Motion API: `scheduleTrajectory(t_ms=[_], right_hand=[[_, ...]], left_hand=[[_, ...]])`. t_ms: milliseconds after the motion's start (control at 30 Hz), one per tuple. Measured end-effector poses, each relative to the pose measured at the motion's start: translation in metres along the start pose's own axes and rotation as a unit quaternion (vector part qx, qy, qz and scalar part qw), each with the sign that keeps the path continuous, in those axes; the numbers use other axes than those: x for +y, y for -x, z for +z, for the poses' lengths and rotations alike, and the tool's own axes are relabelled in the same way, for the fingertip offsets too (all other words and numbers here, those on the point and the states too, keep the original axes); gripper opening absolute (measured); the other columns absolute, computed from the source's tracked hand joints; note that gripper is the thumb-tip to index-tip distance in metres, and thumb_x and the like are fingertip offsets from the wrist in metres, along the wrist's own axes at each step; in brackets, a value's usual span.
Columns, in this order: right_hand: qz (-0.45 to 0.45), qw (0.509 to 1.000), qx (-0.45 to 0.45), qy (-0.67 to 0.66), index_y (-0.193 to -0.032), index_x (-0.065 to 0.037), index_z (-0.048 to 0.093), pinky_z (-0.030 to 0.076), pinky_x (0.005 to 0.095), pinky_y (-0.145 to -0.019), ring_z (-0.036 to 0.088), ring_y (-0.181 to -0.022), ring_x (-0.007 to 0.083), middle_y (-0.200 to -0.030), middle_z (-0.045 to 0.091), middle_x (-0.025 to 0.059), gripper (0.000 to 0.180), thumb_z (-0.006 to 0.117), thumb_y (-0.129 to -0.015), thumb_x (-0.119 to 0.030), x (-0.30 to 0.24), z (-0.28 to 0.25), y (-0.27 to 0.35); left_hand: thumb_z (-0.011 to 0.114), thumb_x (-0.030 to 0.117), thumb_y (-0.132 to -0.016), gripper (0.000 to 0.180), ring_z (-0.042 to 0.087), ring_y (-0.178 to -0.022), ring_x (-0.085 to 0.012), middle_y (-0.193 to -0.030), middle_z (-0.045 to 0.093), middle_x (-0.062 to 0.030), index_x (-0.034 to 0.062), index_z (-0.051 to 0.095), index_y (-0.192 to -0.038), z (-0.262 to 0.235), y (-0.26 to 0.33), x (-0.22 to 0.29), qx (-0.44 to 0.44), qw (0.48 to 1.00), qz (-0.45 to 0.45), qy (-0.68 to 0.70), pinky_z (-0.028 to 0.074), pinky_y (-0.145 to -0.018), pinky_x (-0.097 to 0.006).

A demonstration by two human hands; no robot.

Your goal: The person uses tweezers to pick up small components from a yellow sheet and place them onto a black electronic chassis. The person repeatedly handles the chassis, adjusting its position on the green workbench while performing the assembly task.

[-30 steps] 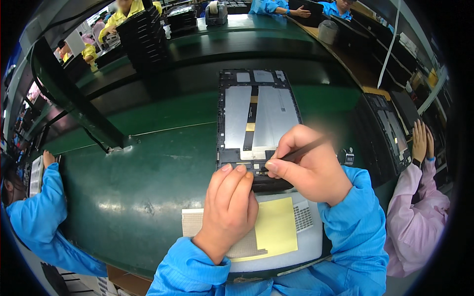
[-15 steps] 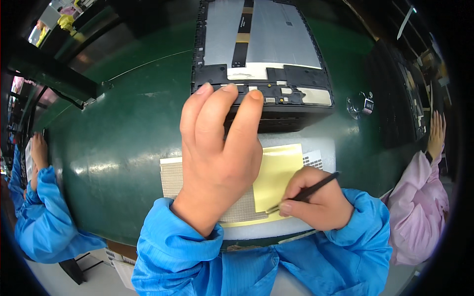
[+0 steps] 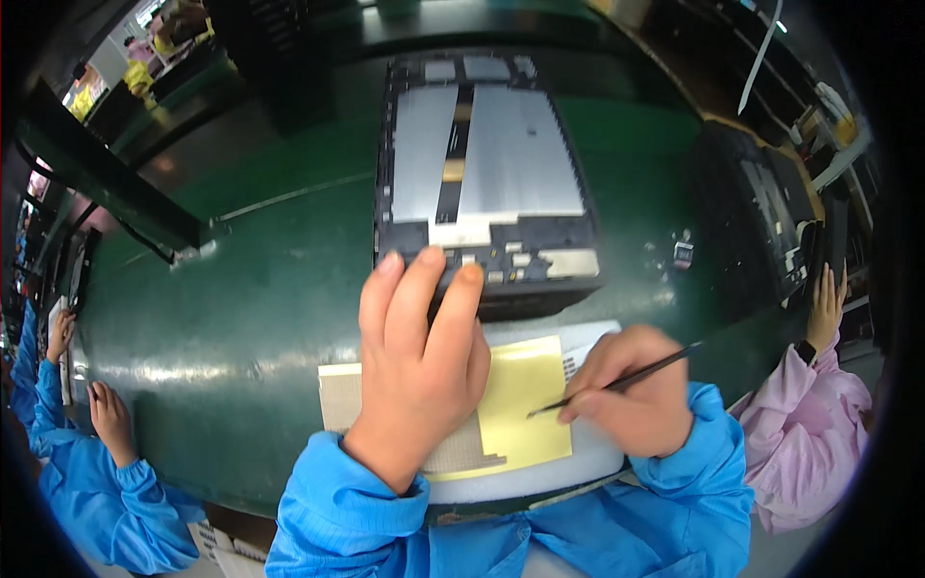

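Observation:
A black-framed device panel [image 3: 525,159], like an opened tablet, has a silver plate and a dark ribbon strip; it lies on a thick black stack. My left hand [image 3: 419,371] rests its outstretched fingertips along the panel's near edge. In my right hand [image 3: 641,405] is a pair of dark tweezers [image 3: 665,362], slanting down to the left. The tips hover over or touch the bare part of a yellow backing sheet [image 3: 522,385]. Rows of small grey-beige stickers [image 3: 467,455] cover its left side, partly behind my left hand. Whether the tips pinch anything is too small to tell.
A white foam pad [image 3: 597,460] lies under the sheet on the green table [image 3: 241,299]. To the right are a small dark item in clear wrap [image 3: 682,252] and more dark panels [image 3: 766,212]. Co-workers' hands [image 3: 826,308] show at both sides; a dark post [image 3: 106,169] stands left.
My right hand has drawn the tweezers away from the sticker rows onto bare yellow backing. My left hand stays at the panel's edge. The view has shifted, showing the panel's far end.

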State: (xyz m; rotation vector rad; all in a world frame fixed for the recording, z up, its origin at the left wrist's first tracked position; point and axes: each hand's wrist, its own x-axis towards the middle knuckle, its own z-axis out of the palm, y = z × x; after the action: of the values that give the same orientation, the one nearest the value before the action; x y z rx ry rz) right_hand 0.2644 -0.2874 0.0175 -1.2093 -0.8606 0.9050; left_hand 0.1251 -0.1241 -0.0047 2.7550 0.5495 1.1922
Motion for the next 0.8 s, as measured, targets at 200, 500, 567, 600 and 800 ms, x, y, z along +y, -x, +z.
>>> scheduleTrajectory(t_ms=[200, 500, 567, 600, 800], right_hand=[[-0.121, 0.991, 0.019, 0.057, -0.085, 0.000, 0.051, 0.054, 0.0261, -0.064, 0.065, -0.071, 0.0137, -0.078, 0.061, 0.0089, 0.016, 0.067, -0.083, 0.002, -0.045, 0.001, -0.081], [-0.056, 0.991, -0.026, 0.121, -0.084, 0.000, 0.053, 0.050, 0.0237, -0.059, 0.063, -0.069, 0.0107, -0.076, 0.060, 0.0066, 0.016, 0.068, -0.083, -0.002, -0.045, -0.003, -0.092], [-0.052, 0.991, -0.032, 0.119, -0.084, 0.000, 0.053, 0.050, 0.0236, -0.060, 0.062, -0.070, 0.0105, -0.077, 0.060, 0.0067, 0.015, 0.068, -0.082, -0.001, -0.044, -0.004, -0.091], [-0.052, 0.991, -0.035, 0.118, -0.084, 0.000, 0.053, 0.050, 0.0236, -0.061, 0.062, -0.071, 0.0104, -0.078, 0.059, 0.0068, 0.015, 0.068, -0.082, -0.001, -0.044, -0.006, -0.091], [-0.179, 0.977, -0.013, 0.115, -0.087, -0.002, 0.054, 0.050, 0.0241, -0.062, 0.061, -0.072, 0.0110, -0.082, 0.057, 0.0066, 0.015, 0.068, -0.082, 0.000, -0.033, -0.014, -0.088]], left_hand=[[0.070, 0.000, -0.063, 0.062, 0.037, -0.122, -0.0448, -0.128, 0.043, -0.0216, 0.0012, 0.051, -0.122, -0.002, 0.000, -0.002, -0.006, 1.000, -0.007, -0.001, 0.032, -0.104, -0.052], [0.067, 0.000, -0.066, 0.050, 0.041, -0.117, -0.0386, -0.124, 0.048, -0.0175, 0.0041, 0.058, -0.116, -0.003, -0.002, 0.002, 0.011, 1.000, -0.009, -0.014, 0.041, -0.098, -0.046], [0.068, 0.000, -0.066, 0.051, 0.041, -0.117, -0.0389, -0.124, 0.048, -0.0177, 0.0039, 0.057, -0.116, -0.003, -0.002, 0.002, 0.011, 1.000, -0.003, -0.019, 0.041, -0.098, -0.046], [0.068, 0.000, -0.066, 0.051, 0.041, -0.117, -0.0389, -0.124, 0.048, -0.0178, 0.0038, 0.057, -0.116, -0.003, -0.002, 0.002, 0.013, 1.000, -0.002, -0.019, 0.041, -0.098, -0.047], [0.073, 0.005, -0.067, 0.060, 0.037, -0.121, -0.0420, -0.129, 0.041, -0.0219, -0.0008, 0.050, -0.123, -0.006, 0.001, 0.000, -0.007, 1.000, -0.007, 0.026, 0.032, -0.104, -0.050]])
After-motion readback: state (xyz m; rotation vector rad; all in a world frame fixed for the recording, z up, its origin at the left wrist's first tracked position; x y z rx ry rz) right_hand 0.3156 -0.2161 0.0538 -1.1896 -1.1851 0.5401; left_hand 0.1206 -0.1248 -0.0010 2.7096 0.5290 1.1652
